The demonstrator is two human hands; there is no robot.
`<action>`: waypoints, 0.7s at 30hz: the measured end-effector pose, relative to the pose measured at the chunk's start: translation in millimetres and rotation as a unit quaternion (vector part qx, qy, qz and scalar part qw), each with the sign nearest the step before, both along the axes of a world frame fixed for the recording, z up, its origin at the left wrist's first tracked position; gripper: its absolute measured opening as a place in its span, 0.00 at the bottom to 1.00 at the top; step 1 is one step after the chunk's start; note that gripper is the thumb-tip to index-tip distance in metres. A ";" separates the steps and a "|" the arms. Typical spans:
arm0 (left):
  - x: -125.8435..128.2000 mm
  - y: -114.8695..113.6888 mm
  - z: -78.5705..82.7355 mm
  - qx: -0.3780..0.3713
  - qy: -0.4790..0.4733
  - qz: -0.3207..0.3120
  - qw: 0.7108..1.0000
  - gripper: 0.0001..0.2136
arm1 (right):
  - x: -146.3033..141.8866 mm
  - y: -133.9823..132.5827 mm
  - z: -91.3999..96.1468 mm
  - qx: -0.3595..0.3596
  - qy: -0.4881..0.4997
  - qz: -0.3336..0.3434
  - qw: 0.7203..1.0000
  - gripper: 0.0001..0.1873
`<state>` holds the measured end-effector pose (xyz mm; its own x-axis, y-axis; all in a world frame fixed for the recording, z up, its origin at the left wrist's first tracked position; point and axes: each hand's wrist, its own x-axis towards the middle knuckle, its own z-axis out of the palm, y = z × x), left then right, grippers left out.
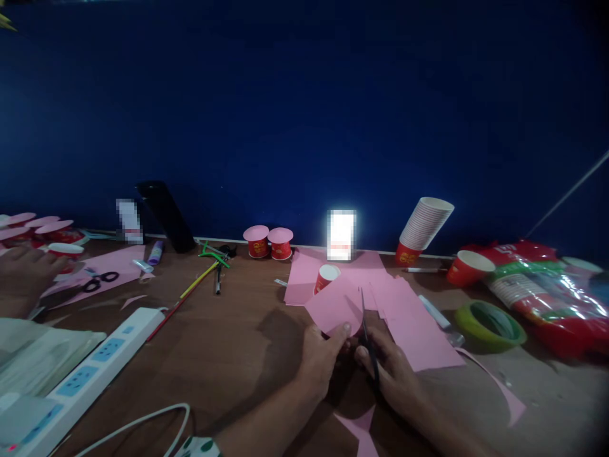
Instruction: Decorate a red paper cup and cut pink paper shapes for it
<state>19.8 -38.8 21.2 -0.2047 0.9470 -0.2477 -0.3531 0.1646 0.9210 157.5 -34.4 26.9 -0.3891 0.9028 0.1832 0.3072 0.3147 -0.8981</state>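
Left hand [323, 358] is closed in a pinch on the pink paper piece [333, 308], thumb on top at its near rim. The piece is roundish and sits just in front of the red cup [326, 278], lifted slightly off the table [228, 343]. Right hand [397, 377] is wrapped around the scissors [365, 330], fingers through the handles, with dark blades pointing away along the piece's right edge. How far the blades are parted cannot be told. Judgement: the paper is very light, thin and floppy. It creases easily and tears if tugged, so it is best held close to the blade line, where the thumb already sits. The scissors are rigid and sharp at the tip. More pink sheets [409, 317] lie right of the cup, and a pink offcut [361, 428] lies well nearer than the cup, between the forearms. Far left of the cup, another person's hand [23, 276] rests by other cups. A power strip [95, 355] lies near-left of the cup, and a green tape roll [488, 324] well to its right.
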 end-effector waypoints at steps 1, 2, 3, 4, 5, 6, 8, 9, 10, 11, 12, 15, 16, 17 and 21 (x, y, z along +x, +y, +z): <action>0.0 -0.1 0.5 0.001 0.000 0.002 1.000 0.15 | 0.0 0.2 -0.1 -0.001 0.002 0.001 1.000 0.12; 0.1 -0.2 0.6 0.003 0.002 0.003 1.000 0.15 | 0.1 0.4 -0.2 -0.002 0.002 0.000 1.000 0.12; 0.1 -0.4 0.5 0.005 0.005 0.005 1.000 0.15 | 0.1 0.6 -0.4 -0.001 0.001 -0.002 1.000 0.11; 0.2 -0.6 0.1 0.006 0.007 0.007 1.000 0.15 | 0.1 0.7 -0.5 0.000 0.000 -0.002 1.000 0.11; 0.2 -0.8 -0.4 0.006 0.009 0.009 1.000 0.15 | 0.1 0.9 -0.7 0.000 0.002 0.001 1.000 0.11; 0.3 -1.0 -0.9 0.004 0.011 0.007 1.000 0.15 | 0.1 0.9 -0.7 0.000 0.005 0.002 1.000 0.11; 0.3 -1.0 -1.5 -0.002 0.011 0.004 1.000 0.15 | 0.2 0.9 -0.7 -0.006 0.012 0.006 1.000 0.13; 0.3 -0.9 -1.5 0.000 0.011 0.004 1.000 0.15 | 0.3 0.8 -0.5 -0.010 0.014 0.007 1.000 0.13; 0.2 -0.7 -1.3 0.003 0.010 0.004 1.000 0.15 | 0.6 0.8 -0.3 -0.014 0.013 0.008 1.000 0.13; 0.1 -0.5 -1.1 0.007 0.008 0.005 1.000 0.15 | 0.9 0.7 0.0 -0.017 0.011 0.009 1.000 0.13; 0.0 -0.3 -0.8 0.007 0.006 0.006 1.000 0.15 | 1.3 0.7 0.3 -0.020 0.008 0.010 1.000 0.14; -0.3 -0.1 -0.3 -0.004 0.002 0.001 1.000 0.15 | 2.7 0.6 1.1 -0.028 0.006 0.013 1.000 0.15; -0.5 -0.2 -0.4 -0.005 0.003 0.000 1.000 0.15 | 3.0 0.7 1.2 -0.030 0.005 0.013 0.999 0.16; -0.7 -0.3 -0.7 -0.005 0.007 -0.001 1.000 0.15 | 3.3 0.7 1.2 -0.030 0.004 0.011 0.999 0.16; -0.9 -0.7 -2.1 -0.011 0.024 -0.002 1.000 0.16 | 3.8 1.4 -0.3 -0.023 -0.004 -0.001 1.000 0.16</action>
<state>18.9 -39.4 19.2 -0.2131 0.9425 -0.2576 -0.3086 0.1853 0.9330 161.2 -33.1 26.6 -0.3884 0.9111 0.1378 0.3150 0.2717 -0.9094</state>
